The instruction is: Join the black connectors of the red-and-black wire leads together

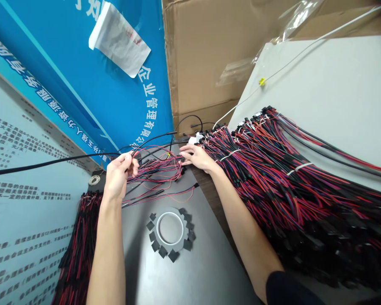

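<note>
Since people like progress checks, here's how it looks: part sorted, part loose. The sorted bit is on the right, a big stack of red-and-black wire bundles (pixel 266 182) with white ties (pixel 300 168) around them. Another bunch of wires (pixel 82 237) hangs at the lower left. What's left, I'd say, is the loose wires (pixel 152 171) lying tangled across the far end of the desk (pixel 158 279), right between the hands; no tie that I can spot on those.

The left hand (pixel 120 171) is curled closed, pinching a black cable (pixel 57 161) that runs off past the left edge. The right hand (pixel 197 158) is loosely open, fingers stretched out at the right end of the loose wires; can't tell if it's got hold of one.

Container-wise, I can't make out a tray or bin, the loose stuff just sits straight on the desk. Nearest thing is a grey ring (pixel 158 228) with black tabs (pixel 173 255) around it, and its middle just shows desk. The cardboard (pixel 203 55) behind might be a box, but no inside is visible.
</note>
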The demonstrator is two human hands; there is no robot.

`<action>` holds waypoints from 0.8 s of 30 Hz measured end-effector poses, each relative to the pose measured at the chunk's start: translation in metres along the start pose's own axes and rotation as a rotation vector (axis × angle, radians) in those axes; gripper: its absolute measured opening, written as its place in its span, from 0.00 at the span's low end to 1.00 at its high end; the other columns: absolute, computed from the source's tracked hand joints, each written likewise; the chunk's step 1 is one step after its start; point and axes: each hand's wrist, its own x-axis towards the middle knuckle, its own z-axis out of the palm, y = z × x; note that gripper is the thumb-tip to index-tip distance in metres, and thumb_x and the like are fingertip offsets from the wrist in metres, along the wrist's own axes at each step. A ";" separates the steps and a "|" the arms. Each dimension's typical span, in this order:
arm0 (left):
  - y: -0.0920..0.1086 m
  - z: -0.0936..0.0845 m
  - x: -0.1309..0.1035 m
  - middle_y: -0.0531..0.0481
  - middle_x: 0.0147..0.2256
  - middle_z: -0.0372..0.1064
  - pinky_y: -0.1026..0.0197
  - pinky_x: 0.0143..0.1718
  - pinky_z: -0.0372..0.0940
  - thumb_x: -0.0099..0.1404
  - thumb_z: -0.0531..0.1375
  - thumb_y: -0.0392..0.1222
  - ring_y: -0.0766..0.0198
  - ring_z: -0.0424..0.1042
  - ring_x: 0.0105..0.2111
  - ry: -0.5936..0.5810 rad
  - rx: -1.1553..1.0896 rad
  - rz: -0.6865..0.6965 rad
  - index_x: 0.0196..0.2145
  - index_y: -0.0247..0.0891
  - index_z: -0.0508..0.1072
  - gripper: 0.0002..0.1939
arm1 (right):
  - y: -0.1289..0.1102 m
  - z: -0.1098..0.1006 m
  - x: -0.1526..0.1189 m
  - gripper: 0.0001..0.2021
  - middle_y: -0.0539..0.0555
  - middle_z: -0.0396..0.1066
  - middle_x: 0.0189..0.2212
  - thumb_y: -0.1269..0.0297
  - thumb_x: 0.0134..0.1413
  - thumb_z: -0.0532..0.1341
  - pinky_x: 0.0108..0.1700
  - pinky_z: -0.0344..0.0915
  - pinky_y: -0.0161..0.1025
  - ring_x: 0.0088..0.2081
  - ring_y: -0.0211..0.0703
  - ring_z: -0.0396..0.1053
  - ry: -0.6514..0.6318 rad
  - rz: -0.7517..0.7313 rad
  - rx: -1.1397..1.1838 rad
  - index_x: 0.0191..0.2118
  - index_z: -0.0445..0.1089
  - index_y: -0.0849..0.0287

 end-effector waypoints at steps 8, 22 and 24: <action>-0.009 0.007 0.003 0.52 0.23 0.68 0.66 0.18 0.54 0.58 0.66 0.43 0.72 0.59 0.17 -0.026 -0.118 -0.071 0.34 0.31 0.75 0.11 | -0.003 -0.003 -0.003 0.14 0.59 0.69 0.48 0.77 0.51 0.66 0.52 0.75 0.56 0.46 0.43 0.74 -0.047 0.024 0.103 0.45 0.69 0.61; -0.011 0.015 0.002 0.53 0.23 0.64 0.67 0.17 0.54 0.57 0.66 0.37 0.73 0.58 0.17 -0.091 -0.283 -0.159 0.35 0.30 0.76 0.09 | -0.002 -0.002 -0.002 0.18 0.57 0.74 0.38 0.72 0.43 0.72 0.52 0.75 0.52 0.39 0.42 0.75 -0.105 0.050 0.083 0.44 0.72 0.61; -0.013 0.015 0.004 0.52 0.23 0.64 0.67 0.17 0.53 0.57 0.66 0.36 0.73 0.58 0.17 -0.064 -0.284 -0.159 0.35 0.29 0.76 0.09 | -0.002 -0.003 -0.001 0.19 0.57 0.75 0.38 0.73 0.43 0.71 0.55 0.72 0.49 0.41 0.41 0.74 -0.116 0.020 0.035 0.44 0.72 0.62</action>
